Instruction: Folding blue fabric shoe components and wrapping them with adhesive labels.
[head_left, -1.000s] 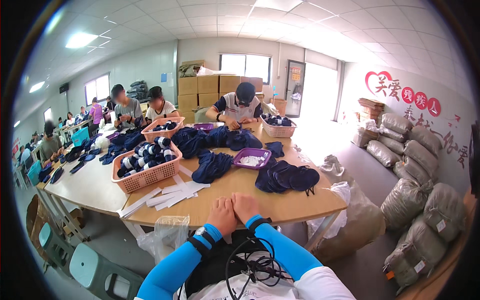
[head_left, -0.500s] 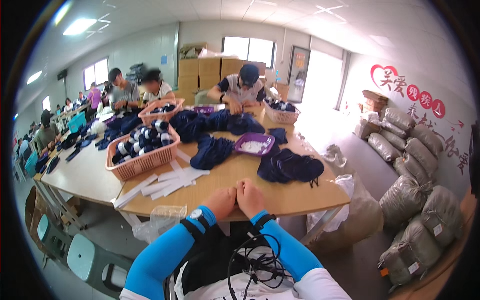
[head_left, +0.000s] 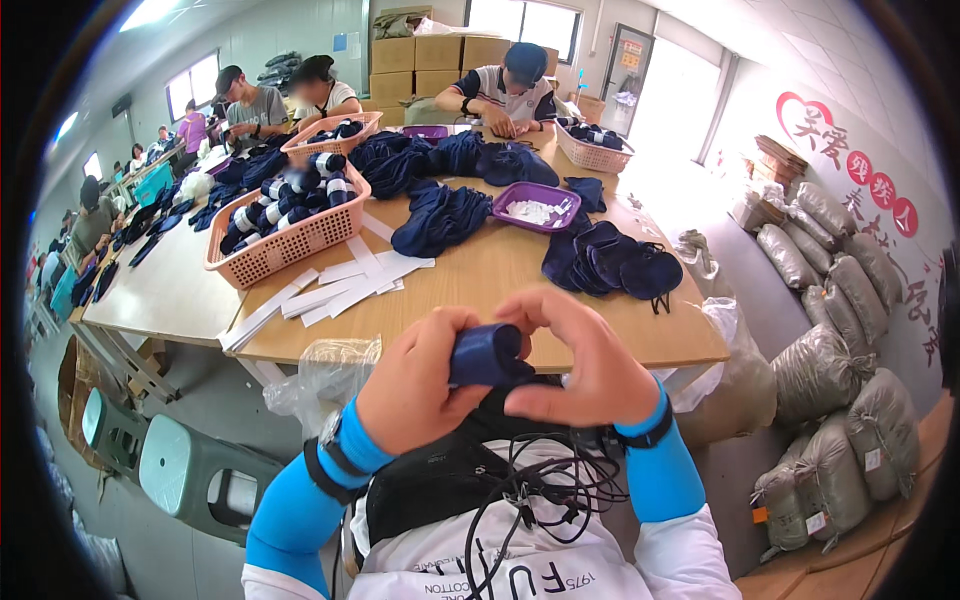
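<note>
You've got the rolled navy cloth piece [head_left: 487,355] pinched between both hands at lower centre of the frame, just in front of the near edge of the wooden table [head_left: 470,275], above your lap. Left hand [head_left: 420,385] is curled shut around the roll's left end, thumb over the top; right hand [head_left: 590,370] cups it from the right, fingers arched over, thumb underneath, so both are closed on the same bundle and touching each other. Looks like a soft, light fabric w/ a slight sheen, so prob. a bit slippery and keen to spring open if you ease off. No stiffness to it, not fragile; squeeze as firm as you like. Best hold, I'd judge: thumb + forefinger across the rolled body near each end, keeping the loose edge trapped under a finger, not at the tip where layers slide out. Can't tell from here whether a strap or elastic hangs from it. Rest of the scene: white paper strips [head_left: 330,290] fanned out at centre-left of the frame, an orange basket [head_left: 285,240] of banded dark rolls beyond them, a purple tray [head_left: 535,205] w/ small white bits at upper centre, a heap of flat navy pieces [head_left: 610,265] to its right. Other people work at the far end, top of frame. Green stool [head_left: 205,475] at lower left, grey sacks [head_left: 830,370] along the right.
</note>
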